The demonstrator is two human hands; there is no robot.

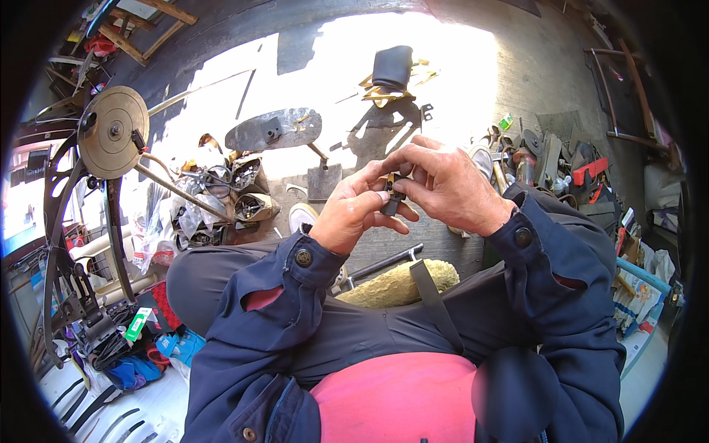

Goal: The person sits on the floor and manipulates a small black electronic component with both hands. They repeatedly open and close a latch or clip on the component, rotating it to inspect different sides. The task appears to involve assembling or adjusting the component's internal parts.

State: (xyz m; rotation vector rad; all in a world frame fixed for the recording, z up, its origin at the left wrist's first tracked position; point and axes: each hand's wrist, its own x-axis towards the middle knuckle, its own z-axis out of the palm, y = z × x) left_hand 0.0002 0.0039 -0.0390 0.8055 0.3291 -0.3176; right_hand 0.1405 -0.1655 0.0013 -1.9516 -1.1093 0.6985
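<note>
In front of my knees, both hands meet around a small dark piece with a yellowish, brass-like part (391, 193); its exact kind I cannot make out. My left hand (354, 210) grips it between thumb and fingers from the left. The thumb and forefinger of my right hand (454, 184) pinch it from the right, and the fingers partly hide it. Below the hands, between my thighs, lies a fuzzy yellow roll (399, 286), with a dark strap (436, 306) across it.
A hand-wheel machine (113, 133) stands at the left, near open bags (251, 176) of small parts. Ahead are a low oval-topped stand (273, 130) and a folding stool with a black seat (391, 68). Tools and a red object (590, 171) crowd the right.
</note>
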